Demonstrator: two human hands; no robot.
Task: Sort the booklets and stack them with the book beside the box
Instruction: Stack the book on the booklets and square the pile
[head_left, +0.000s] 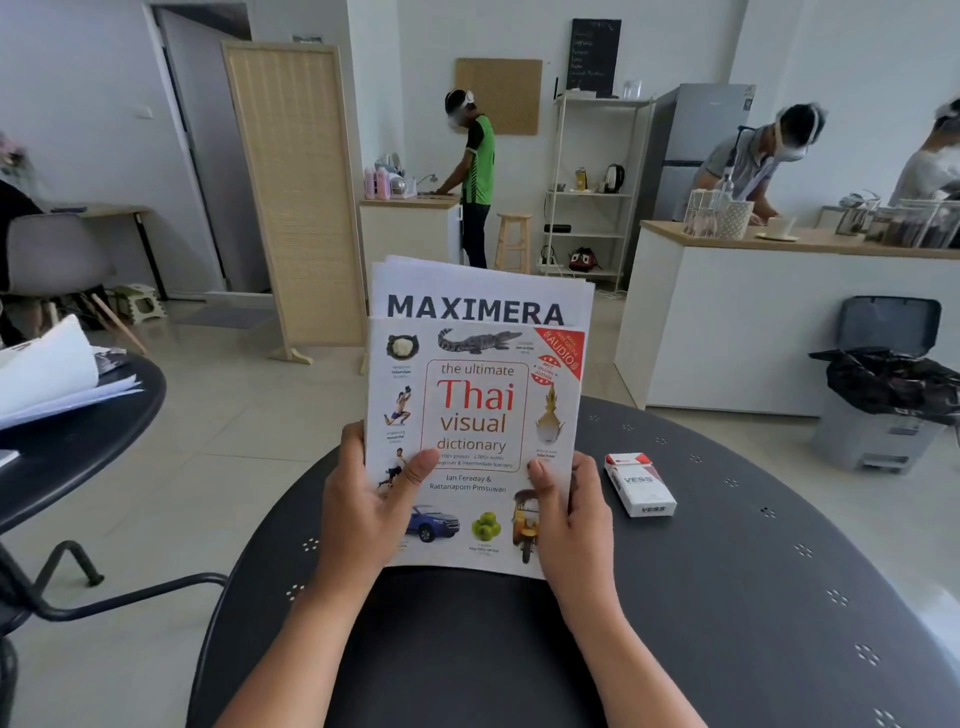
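Note:
I hold a white book, the Thai visual dictionary (475, 415), upright above the dark round table (727, 597). Behind it stand several white booklets (478, 296), the front one headed MAXIMERA, sticking out above the book's top edge. My left hand (363, 509) grips the stack's lower left edge with the thumb across the cover. My right hand (571, 514) grips the lower right edge, thumb on the cover. A small white and red box (640, 484) marked VESS lies flat on the table just right of my right hand.
A second dark table (78, 441) at the left carries loose papers (47, 374). Beyond are a wooden folding screen (296, 202), a white counter (779, 322), a grey bin with a black bag (883, 384), and other people working at the back.

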